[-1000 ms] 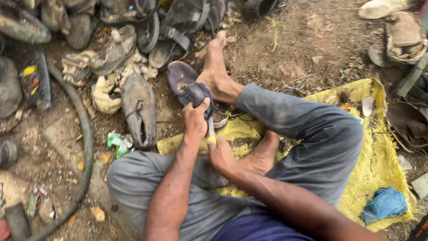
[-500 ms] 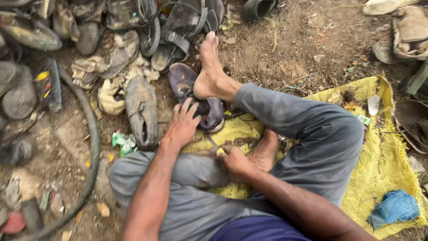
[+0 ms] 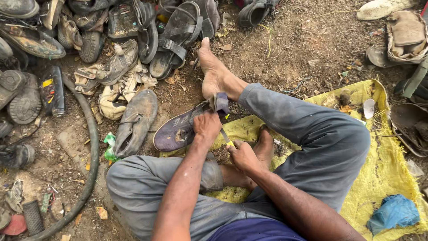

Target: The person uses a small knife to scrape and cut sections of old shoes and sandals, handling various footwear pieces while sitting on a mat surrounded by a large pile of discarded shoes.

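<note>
Purple shoe lies toe lower-left, heel gripped by left hand; right hand pinches a half-hidden blade.

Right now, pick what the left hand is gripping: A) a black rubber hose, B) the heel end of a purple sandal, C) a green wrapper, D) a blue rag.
B: the left hand closes on the raised heel end of the purple sandal, beside the foot.

Bare dirt ground carries a heap of worn shoes across the upper left of the frame, a black hose curving down the left, and a yellow cloth (crumpled, soiled) at lower right.
</note>
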